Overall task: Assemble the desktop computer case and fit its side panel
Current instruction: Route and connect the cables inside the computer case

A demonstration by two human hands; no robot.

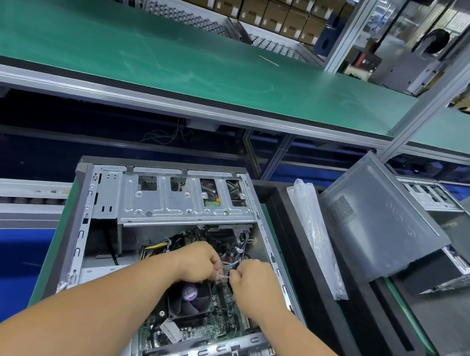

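Note:
An open desktop computer case (107, 197) lies on its side in front of me, its motherboard, black CPU fan (191, 300) and cable bundles exposed. My left hand (199, 261) and my right hand (251, 279) meet over the middle of the board, both with curled fingers pinching a thin white cable tie (224, 277) around a bundle of wires. The grey side panel (380, 225) leans tilted to the right of the case, apart from it.
A clear plastic bag (316, 240) lies between the case and the side panel. A black foam tray (344, 318) sits at the right. A second open case (431, 196) stands behind the panel. A long green bench top (154, 54) runs across above, with boxes on shelves behind.

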